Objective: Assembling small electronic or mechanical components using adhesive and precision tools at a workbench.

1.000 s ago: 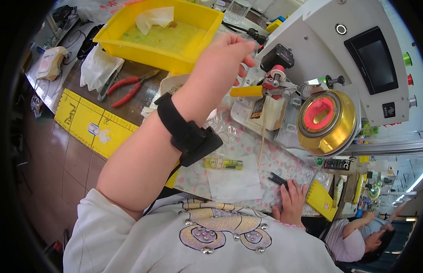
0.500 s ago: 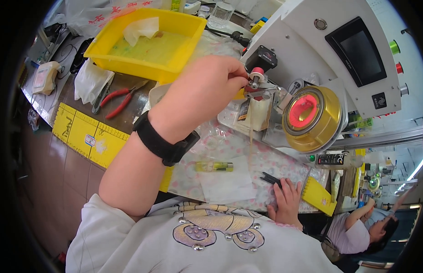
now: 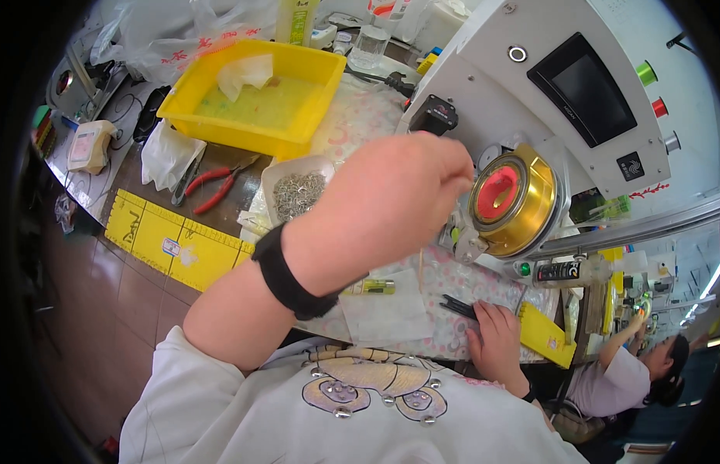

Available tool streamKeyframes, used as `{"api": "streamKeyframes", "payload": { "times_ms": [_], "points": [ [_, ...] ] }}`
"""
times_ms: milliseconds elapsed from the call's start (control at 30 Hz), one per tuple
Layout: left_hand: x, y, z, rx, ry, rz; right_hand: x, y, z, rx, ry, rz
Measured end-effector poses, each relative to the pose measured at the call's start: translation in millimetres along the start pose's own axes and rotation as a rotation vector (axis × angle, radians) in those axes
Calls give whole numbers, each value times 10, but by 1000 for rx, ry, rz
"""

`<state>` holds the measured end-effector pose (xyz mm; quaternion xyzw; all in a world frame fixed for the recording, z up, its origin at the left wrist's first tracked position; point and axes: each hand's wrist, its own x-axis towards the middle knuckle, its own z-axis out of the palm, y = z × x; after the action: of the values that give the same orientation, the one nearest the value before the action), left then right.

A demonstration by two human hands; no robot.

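Note:
My left hand (image 3: pixel 418 189), with a black band (image 3: pixel 294 282) on its wrist, reaches over the front of a white machine (image 3: pixel 491 85). Its fingers are curled together beside a round gold-coloured part (image 3: pixel 534 205) with a red centre; whatever they may hold is hidden. Low on the right, my right hand (image 3: pixel 497 340) rests flat on the table, fingers stretched out. Its fingertips are by black tweezers (image 3: pixel 457 306), perhaps touching them. A yellow-green tube (image 3: pixel 373 287) and a white paper sheet (image 3: pixel 387 317) lie between the arms.
A yellow tub (image 3: pixel 251 127) stands far left, near red-handled pliers (image 3: pixel 210 191). A tray of small metal pieces (image 3: pixel 298 193) sits beside my left forearm. Yellow rulers (image 3: pixel 170 247) edge the table. A bottle (image 3: pixel 569 272) lies right; beyond is another person (image 3: pixel 619 379).
My left hand has moved right and nearer, from the small spool-like part towards the gold part. The metal-piece tray has come into sight. My right hand has shifted slightly right.

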<state>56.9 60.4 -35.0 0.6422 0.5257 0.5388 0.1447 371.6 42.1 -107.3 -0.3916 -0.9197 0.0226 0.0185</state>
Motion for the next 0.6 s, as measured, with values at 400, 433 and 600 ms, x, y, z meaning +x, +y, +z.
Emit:
{"api": "streamKeyframes", "payload": {
  "times_ms": [400,433,600],
  "points": [
    [-115,-189,25,-167,-17,162,214,-6,-348,46,-108,38],
    [-114,-203,18,-162,-18,155,202,43,-422,52,-112,34],
    [-75,-182,-77,100,-234,223,216,147,-1093,851,407,125]
  ]
}}
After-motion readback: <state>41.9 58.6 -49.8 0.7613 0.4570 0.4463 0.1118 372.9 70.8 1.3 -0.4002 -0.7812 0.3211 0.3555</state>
